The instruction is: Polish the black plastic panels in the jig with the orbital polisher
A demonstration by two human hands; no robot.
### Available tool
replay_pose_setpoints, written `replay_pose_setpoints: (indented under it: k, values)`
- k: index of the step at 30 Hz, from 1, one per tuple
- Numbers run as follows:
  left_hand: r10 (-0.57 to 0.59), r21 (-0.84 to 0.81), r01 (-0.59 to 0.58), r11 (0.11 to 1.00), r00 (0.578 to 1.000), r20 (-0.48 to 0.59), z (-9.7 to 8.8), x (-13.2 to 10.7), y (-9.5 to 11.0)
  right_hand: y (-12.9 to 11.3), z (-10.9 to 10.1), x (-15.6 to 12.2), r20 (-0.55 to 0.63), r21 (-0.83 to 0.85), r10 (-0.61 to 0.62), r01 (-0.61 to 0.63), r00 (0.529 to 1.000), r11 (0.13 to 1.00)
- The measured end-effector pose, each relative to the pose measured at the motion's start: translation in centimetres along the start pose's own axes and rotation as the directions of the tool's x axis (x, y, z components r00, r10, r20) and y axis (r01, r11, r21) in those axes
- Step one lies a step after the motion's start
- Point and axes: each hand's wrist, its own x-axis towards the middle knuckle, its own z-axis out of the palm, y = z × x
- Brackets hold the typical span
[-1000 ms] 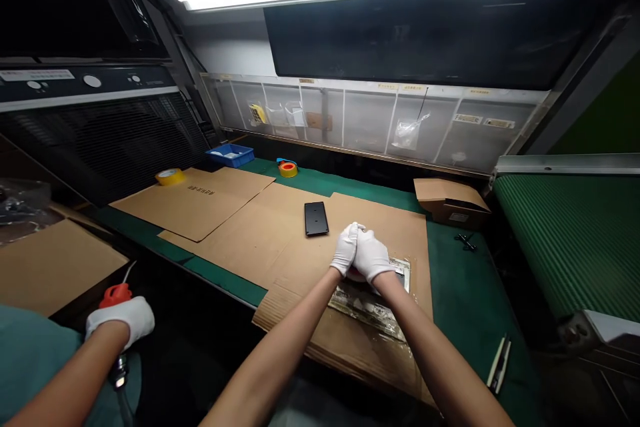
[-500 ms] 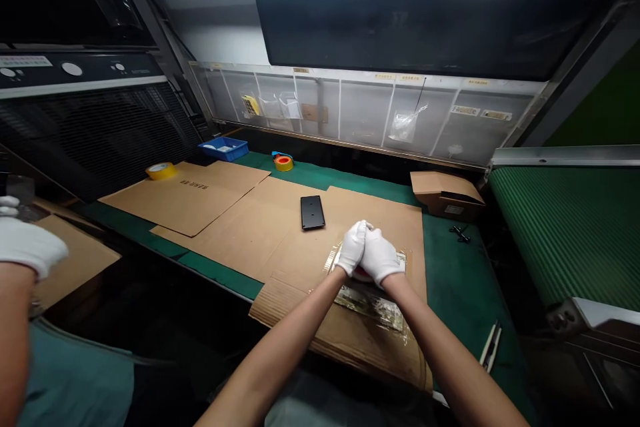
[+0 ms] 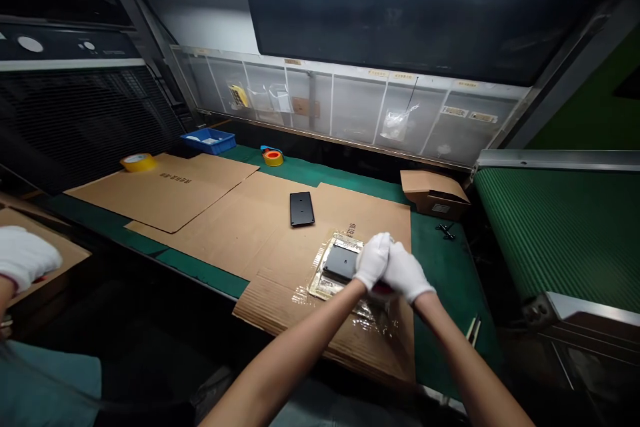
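My left hand (image 3: 373,262) and my right hand (image 3: 407,272), both in white gloves, are pressed together with fingers closed over the right part of a black flat panel (image 3: 341,263). The panel lies in a frame (image 3: 319,284) fixed to the cardboard with clear tape. Under my hands a bit of a red thing (image 3: 383,288) shows; its kind is hidden, and I cannot tell which hand grips it. A second black panel (image 3: 301,209) with small holes rests on the cardboard, beyond my hands to the left.
Cardboard sheets (image 3: 215,227) cover the green bench (image 3: 443,267). Yellow tape (image 3: 139,162), a blue bin (image 3: 209,141) and a tape roll (image 3: 273,157) stand at the back. A brown carton (image 3: 435,195), black clips (image 3: 445,231) and a cutter (image 3: 473,331) are right. A co-worker's gloved hand (image 3: 27,255) is left.
My joined hands have slid right across the framed panel, uncovering its left part. The view has shifted slightly. The co-worker's hand at the left has also moved.
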Motion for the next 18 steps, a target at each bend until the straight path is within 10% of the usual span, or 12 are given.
replay_pose_setpoints:
  k: [4,10,18]
  values:
    - [0.049,0.029,-0.049,0.998,0.999,0.005,-0.6,-4.4,-0.7,0.5,2.1,-3.2,0.079,0.038,-0.038,0.035,0.996,0.999]
    - [0.097,0.046,-0.098,0.994,0.995,0.029,-0.6,-0.2,-0.8,2.5,-0.7,3.1,-0.031,0.028,0.115,-0.114,0.993,0.993]
    - [0.085,0.197,-0.048,0.979,0.978,-0.188,-9.0,-8.2,-6.3,8.6,-0.4,3.5,-0.054,0.034,0.370,-0.369,0.927,0.929]
